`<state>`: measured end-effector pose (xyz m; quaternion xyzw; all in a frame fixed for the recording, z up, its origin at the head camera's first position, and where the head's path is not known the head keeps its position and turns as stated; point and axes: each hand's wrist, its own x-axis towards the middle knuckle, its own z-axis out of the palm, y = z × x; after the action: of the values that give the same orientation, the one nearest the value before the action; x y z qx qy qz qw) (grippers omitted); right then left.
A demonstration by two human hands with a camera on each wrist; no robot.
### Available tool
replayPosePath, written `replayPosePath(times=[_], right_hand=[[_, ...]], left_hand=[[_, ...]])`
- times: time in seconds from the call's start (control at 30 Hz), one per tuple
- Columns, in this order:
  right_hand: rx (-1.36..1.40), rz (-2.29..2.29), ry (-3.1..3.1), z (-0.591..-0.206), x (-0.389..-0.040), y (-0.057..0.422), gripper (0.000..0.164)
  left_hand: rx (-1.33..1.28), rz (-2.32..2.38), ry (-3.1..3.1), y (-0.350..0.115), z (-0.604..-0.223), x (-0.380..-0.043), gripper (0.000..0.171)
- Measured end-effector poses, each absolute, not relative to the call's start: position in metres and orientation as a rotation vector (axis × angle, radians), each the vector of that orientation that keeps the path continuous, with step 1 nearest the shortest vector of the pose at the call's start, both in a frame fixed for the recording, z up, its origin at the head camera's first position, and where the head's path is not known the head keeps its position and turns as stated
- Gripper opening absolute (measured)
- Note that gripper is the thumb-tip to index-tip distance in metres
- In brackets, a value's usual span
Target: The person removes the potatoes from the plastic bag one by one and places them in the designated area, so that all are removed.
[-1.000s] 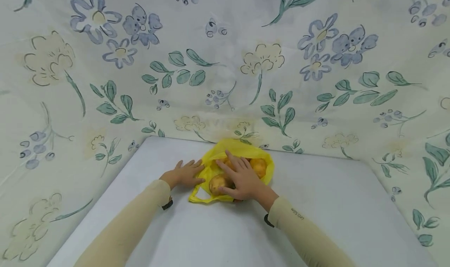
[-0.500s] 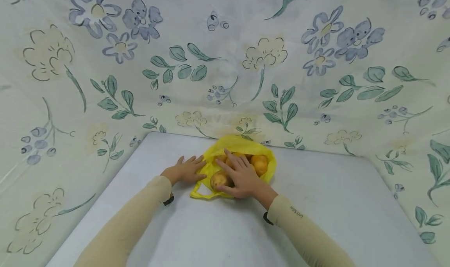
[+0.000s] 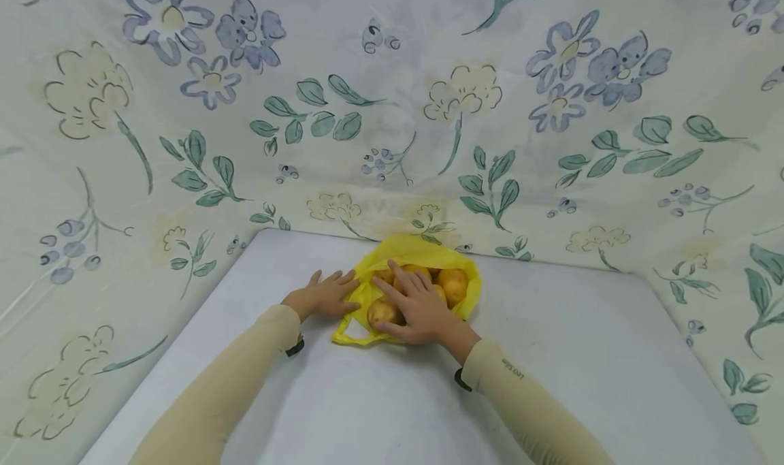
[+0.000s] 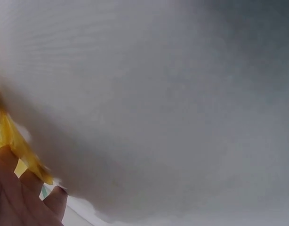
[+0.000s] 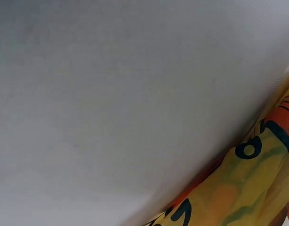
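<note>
In the head view a yellow plastic bag (image 3: 404, 249) lies with its mouth open toward me, several potatoes (image 3: 454, 286) showing inside. One potato (image 3: 381, 312) sits near the front, by the bag's loop handle (image 3: 352, 341). My left hand (image 3: 322, 296) has its fingers extended at the bag's left edge; the left wrist view shows those fingertips against the yellow plastic (image 4: 23, 148). Spread wide over the potatoes is my right hand (image 3: 424, 314), fingers straight, hiding part of them. The right wrist view catches the bag's printed side (image 5: 234, 188) and a bit of fingertip.
A white table (image 3: 582, 356) carries the bag close to its back edge. Behind and at both sides hangs a floral-patterned sheet (image 3: 367, 158). Dark bands (image 3: 295, 347) circle both wrists below beige sleeves (image 3: 239, 376).
The head view has tilted slightly. My right hand has shifted a touch left over the potatoes; the left hand and the bag stay in place.
</note>
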<state>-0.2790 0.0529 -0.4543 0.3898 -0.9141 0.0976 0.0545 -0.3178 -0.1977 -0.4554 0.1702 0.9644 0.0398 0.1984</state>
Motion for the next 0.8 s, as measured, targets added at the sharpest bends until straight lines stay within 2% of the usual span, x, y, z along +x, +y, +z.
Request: replayPosePath(times=[0.8], right_hand=[[1.181, 0.508, -2.861, -0.4493, -0.2758, 0.0425, 0.070]], left_hand=[[0.453, 0.132, 2.692, -0.1974, -0.4596, -0.3189, 0.072]])
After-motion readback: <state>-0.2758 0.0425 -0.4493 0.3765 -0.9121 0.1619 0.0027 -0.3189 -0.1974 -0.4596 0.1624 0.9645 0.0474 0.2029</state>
